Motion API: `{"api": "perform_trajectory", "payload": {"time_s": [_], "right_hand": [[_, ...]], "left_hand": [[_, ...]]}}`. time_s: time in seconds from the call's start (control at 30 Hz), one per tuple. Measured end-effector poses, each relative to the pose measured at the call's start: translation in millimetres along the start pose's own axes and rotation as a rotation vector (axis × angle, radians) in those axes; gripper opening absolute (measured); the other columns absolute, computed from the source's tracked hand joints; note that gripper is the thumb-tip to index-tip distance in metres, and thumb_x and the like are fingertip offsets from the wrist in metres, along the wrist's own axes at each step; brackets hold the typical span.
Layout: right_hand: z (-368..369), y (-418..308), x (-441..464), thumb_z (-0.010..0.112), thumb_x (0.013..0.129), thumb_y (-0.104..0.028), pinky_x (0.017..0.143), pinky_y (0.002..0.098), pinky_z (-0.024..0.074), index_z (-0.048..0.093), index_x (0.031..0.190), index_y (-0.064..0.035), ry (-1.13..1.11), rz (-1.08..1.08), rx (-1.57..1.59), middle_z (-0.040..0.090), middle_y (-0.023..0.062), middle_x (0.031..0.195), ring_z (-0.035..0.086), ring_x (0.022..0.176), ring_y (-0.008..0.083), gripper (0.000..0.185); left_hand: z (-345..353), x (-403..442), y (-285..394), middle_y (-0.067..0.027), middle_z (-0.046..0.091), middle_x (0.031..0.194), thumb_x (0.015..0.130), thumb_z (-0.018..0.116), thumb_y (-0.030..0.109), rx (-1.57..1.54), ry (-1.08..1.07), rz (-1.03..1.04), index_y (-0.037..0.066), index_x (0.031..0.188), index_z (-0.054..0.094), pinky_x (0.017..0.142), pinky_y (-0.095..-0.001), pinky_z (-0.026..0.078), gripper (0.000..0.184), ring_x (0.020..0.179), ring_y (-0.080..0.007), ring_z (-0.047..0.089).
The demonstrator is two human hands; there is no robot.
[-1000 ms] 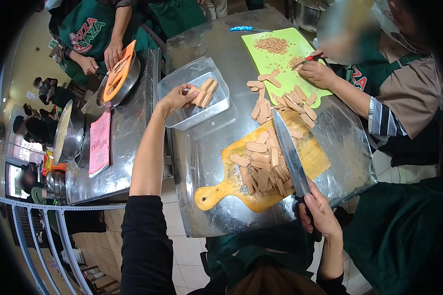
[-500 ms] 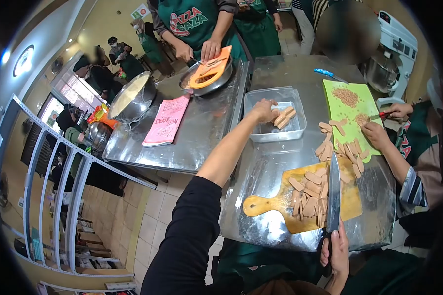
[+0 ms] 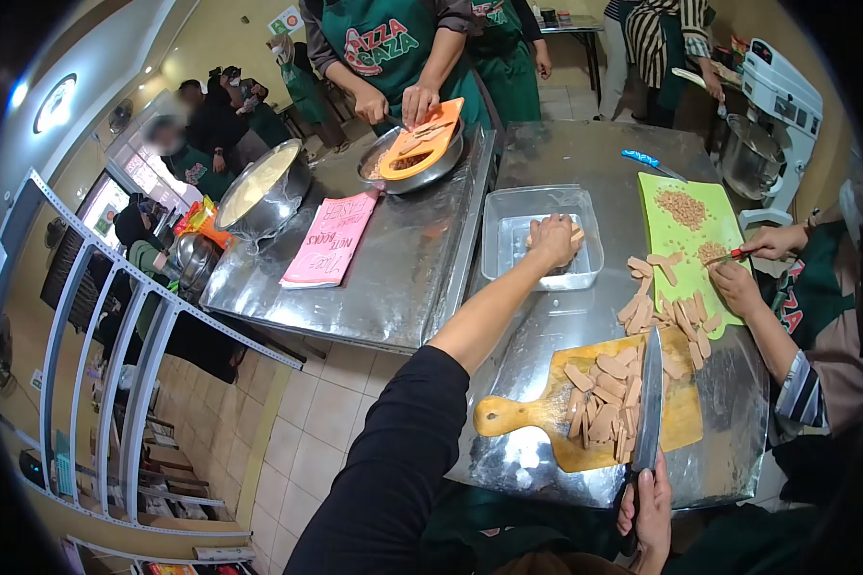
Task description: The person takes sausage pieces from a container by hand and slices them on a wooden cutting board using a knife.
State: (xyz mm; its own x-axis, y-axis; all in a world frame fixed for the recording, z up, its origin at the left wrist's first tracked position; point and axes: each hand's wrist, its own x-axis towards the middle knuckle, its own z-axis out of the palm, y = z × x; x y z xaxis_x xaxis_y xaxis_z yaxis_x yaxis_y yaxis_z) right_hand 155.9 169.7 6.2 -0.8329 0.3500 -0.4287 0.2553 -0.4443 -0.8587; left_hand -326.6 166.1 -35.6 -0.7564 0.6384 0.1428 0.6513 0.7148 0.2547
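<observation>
My left hand reaches into a clear plastic container, its fingers curled over the sausages inside. My palm hides most of them. In my right hand is the handle of a large kitchen knife. Its long blade points away from me and lies along the right side of a wooden cutting board. Cut sausage pieces are piled on the board, left of the blade. Further pieces spill past the board's far edge toward a green cutting mat.
The green mat bears finely chopped sausage; a person's hands chop there with a red-handled knife. A blue-handled knife lies beyond. Across the adjoining table, another person cuts on an orange board over a metal bowl. A pink booklet lies nearby.
My left hand has moved right within the container and closed over the sausages, which were uncovered before. The knife stays in my right hand, nearly in place.
</observation>
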Motion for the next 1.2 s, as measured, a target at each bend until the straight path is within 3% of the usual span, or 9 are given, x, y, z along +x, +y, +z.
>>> {"api": "perform_trajectory", "payload": {"time_s": [0.17, 0.2, 0.47, 0.53, 0.6, 0.7, 0.9, 0.93, 1.2], "right_hand": [[6.2, -6.0, 4.3, 0.039, 0.106, -0.017, 0.035, 0.0237, 0.0346, 0.019, 0.156, -0.0133, 0.011, -0.010, -0.014, 0.038, 0.0004, 0.052, 0.036, 0.038, 0.0081, 0.054], [7.3, -7.5, 4.3, 0.040, 0.106, -0.017, 0.035, 0.0238, 0.0346, 0.018, 0.156, -0.0124, 0.008, -0.011, -0.013, 0.038, 0.0003, 0.053, 0.036, 0.038, 0.0081, 0.055], [7.3, -4.2, 3.4, 0.042, 0.105, -0.017, 0.036, 0.0231, 0.0349, 0.016, 0.157, -0.0118, -0.010, -0.025, -0.009, 0.039, -0.0006, 0.053, 0.037, 0.039, 0.0077, 0.057], [10.1, -6.9, 1.9, 0.043, 0.105, -0.016, 0.037, 0.0226, 0.0348, 0.018, 0.156, -0.0122, 0.002, -0.040, -0.054, 0.040, -0.0008, 0.054, 0.037, 0.040, 0.0071, 0.057], [11.7, -11.2, 0.4, 0.044, 0.104, -0.015, 0.038, 0.0228, 0.0351, 0.019, 0.156, -0.0124, 0.009, -0.020, -0.046, 0.040, -0.0010, 0.054, 0.038, 0.041, 0.0069, 0.058], [9.6, -9.3, 1.7, 0.045, 0.104, -0.014, 0.038, 0.0228, 0.0352, 0.018, 0.157, -0.0129, 0.004, -0.008, -0.030, 0.040, -0.0010, 0.055, 0.038, 0.042, 0.0067, 0.060], [11.3, -14.2, 0.1, 0.047, 0.103, -0.014, 0.039, 0.0230, 0.0356, 0.018, 0.157, -0.0134, 0.011, -0.004, -0.079, 0.042, -0.0009, 0.056, 0.038, 0.042, 0.0069, 0.061], [11.9, -15.4, -0.5, 0.047, 0.103, -0.014, 0.039, 0.0231, 0.0357, 0.018, 0.157, -0.0136, 0.009, -0.008, -0.089, 0.042, -0.0009, 0.056, 0.038, 0.043, 0.0069, 0.061], [12.4, -12.9, -6.1, 0.048, 0.102, -0.013, 0.039, 0.0236, 0.0363, 0.022, 0.157, -0.0150, 0.034, 0.016, -0.093, 0.043, -0.0009, 0.056, 0.039, 0.043, 0.0073, 0.061]], "left_hand": [[2.6, -9.5, -2.1, -0.0176, 0.062, 0.116, 0.086, 0.066, 0.038, -0.048, 0.115, 0.082, 0.004, 0.119, 0.064, 0.099, -0.0509, 0.038, 0.047, 0.114, -0.0349, 0.058], [-3.6, -4.7, -3.7, -0.0183, 0.063, 0.112, 0.089, 0.062, 0.039, -0.135, 0.031, 0.070, 0.004, 0.114, 0.066, 0.096, -0.0504, 0.039, 0.043, 0.107, -0.0346, 0.061], [-14.7, -9.5, 8.5, -0.0193, 0.064, 0.109, 0.093, 0.057, 0.039, 0.064, 0.000, 0.097, 0.003, 0.104, 0.066, 0.088, -0.0481, 0.050, 0.038, 0.099, -0.0333, 0.065], [-34.3, -22.5, 17.9, -0.0201, 0.065, 0.109, 0.094, 0.056, 0.040, -0.032, 0.010, 0.077, 0.005, 0.104, 0.066, 0.087, -0.0483, 0.050, 0.038, 0.099, -0.0353, 0.065], [-3.7, -2.0, -4.9, -0.0215, 0.066, 0.108, 0.094, 0.057, 0.042, -0.200, 0.131, -0.003, 0.006, 0.103, 0.066, 0.086, -0.0482, 0.050, 0.038, 0.100, -0.0370, 0.065], [-14.1, -9.8, 0.8, -0.0229, 0.069, 0.099, 0.095, 0.057, 0.039, -0.375, 0.255, -0.038, 0.003, 0.105, 0.067, 0.083, -0.0469, 0.051, 0.038, 0.094, -0.0413, 0.066], [-13.4, -1.8, -12.9, -0.0142, 0.071, 0.101, 0.096, 0.062, 0.037, -0.678, 0.316, 0.001, 0.004, 0.114, 0.069, 0.086, -0.0352, 0.049, 0.038, 0.096, -0.0238, 0.065], [-12.8, -1.5, -11.7, -0.0123, 0.071, 0.099, 0.098, 0.059, 0.037, -0.589, 0.353, 0.031, 0.004, 0.114, 0.068, 0.085, -0.0333, 0.049, 0.038, 0.091, -0.0196, 0.064], [-17.4, 8.0, -16.3, -0.0121, 0.068, 0.085, 0.101, 0.053, 0.035, -0.678, 0.424, -0.143, 0.001, 0.099, 0.059, 0.078, -0.0376, 0.050, 0.035, 0.082, -0.0235, 0.065]]}}
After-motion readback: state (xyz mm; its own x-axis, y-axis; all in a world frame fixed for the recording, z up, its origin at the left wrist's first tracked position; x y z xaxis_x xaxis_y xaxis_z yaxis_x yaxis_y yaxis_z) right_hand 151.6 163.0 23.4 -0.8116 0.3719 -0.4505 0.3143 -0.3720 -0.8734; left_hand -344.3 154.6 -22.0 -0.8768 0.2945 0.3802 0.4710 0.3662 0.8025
